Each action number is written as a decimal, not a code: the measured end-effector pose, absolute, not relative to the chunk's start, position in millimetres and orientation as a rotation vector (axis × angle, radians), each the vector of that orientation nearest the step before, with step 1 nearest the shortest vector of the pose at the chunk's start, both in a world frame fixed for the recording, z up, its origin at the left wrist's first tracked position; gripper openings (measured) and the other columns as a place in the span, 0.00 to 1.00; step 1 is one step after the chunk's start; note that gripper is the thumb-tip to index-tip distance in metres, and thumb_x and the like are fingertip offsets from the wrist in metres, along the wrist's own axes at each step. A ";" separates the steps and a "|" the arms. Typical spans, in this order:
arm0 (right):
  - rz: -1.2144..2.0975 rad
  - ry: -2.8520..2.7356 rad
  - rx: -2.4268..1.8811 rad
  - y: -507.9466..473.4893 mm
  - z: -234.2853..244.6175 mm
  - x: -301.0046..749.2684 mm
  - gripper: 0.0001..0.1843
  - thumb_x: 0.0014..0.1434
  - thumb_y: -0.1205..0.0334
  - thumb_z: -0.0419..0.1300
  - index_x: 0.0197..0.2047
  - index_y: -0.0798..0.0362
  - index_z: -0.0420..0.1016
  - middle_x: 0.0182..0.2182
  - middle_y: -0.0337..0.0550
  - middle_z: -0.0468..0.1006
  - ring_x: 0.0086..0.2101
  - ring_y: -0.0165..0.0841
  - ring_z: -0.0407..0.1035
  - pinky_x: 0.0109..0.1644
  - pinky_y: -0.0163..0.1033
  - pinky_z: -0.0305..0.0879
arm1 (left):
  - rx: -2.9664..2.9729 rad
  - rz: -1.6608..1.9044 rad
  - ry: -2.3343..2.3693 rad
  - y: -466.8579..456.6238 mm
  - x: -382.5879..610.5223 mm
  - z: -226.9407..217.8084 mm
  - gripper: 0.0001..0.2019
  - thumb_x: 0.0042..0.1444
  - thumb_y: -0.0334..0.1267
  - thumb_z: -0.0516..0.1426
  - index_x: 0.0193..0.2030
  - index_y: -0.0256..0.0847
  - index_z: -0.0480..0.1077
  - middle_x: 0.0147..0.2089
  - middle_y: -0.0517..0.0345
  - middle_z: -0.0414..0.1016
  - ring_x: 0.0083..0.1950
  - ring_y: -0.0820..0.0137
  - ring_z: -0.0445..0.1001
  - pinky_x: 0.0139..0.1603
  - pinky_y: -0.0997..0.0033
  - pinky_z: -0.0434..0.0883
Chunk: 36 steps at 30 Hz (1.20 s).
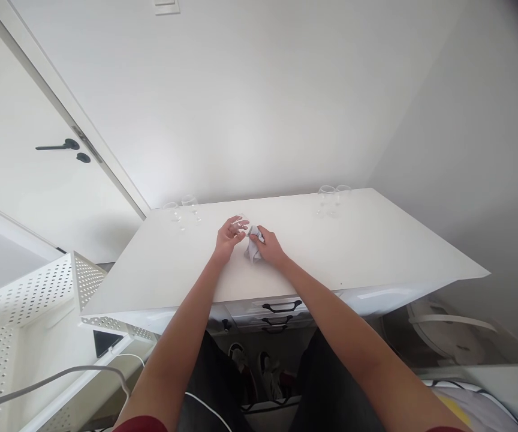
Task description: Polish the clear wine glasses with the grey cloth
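Over the front middle of the white cabinet top, my left hand (227, 237) grips a clear wine glass (243, 221), its fingers curled around the bowl. The glass lies tilted sideways, partly hidden by those fingers. My right hand (270, 245) is closed on a pale grey cloth (254, 251), pressed against the glass's right end. A loose part of the cloth hangs below the right hand. Both hands are close together, just above the surface.
Two stemmed glasses, one of them a wine glass (190, 207), stand at the back left. More wine glasses (326, 197) are at the back right. The cabinet top (331, 252) meets a wall behind. Drawer handles (281, 306) face me; a perforated white rack (29, 294) stands left.
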State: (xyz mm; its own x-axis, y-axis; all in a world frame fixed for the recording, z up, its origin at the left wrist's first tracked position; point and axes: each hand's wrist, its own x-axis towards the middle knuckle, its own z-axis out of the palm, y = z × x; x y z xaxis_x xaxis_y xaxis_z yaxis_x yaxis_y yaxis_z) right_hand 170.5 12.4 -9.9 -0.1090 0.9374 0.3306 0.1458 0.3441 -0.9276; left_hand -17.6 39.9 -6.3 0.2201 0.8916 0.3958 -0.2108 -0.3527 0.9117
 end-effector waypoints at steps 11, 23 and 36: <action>1.531 -1.226 -0.731 12.5 -1.4 181.0 0.27 0.58 0.34 0.67 0.31 0.52 0.72 0.21 0.39 0.73 0.22 0.33 0.66 0.28 0.40 0.66 | 1.479 1.204 0.579 38.4 -16.7 -5.5 0.39 0.54 0.58 0.69 0.68 0.44 0.68 0.64 0.39 0.75 0.60 0.54 0.76 0.55 0.56 0.73; 1.377 -1.021 -0.865 17.8 -7.8 179.6 0.28 0.55 0.33 0.68 0.35 0.51 0.73 0.28 0.44 0.80 0.29 0.37 0.74 0.33 0.41 0.71 | 1.483 1.291 0.582 37.7 -17.7 -3.4 0.28 0.55 0.50 0.70 0.61 0.46 0.74 0.57 0.45 0.78 0.55 0.57 0.77 0.58 0.53 0.72; 1.452 -0.963 -0.882 27.3 -17.8 176.0 0.27 0.53 0.39 0.71 0.44 0.53 0.78 0.39 0.45 0.82 0.41 0.39 0.75 0.45 0.42 0.71 | 1.581 1.475 0.747 29.1 -14.4 6.4 0.33 0.48 0.48 0.74 0.58 0.47 0.69 0.62 0.43 0.76 0.61 0.54 0.76 0.50 0.60 0.73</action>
State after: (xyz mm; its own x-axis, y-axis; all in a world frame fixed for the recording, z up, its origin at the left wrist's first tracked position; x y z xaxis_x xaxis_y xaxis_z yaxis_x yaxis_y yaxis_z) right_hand 176.0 27.3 -17.8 -0.0928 0.9957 -0.0032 -0.3841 -0.0388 -0.9225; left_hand -14.4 29.1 6.4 0.1347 0.8600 0.4922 -0.1118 -0.4803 0.8699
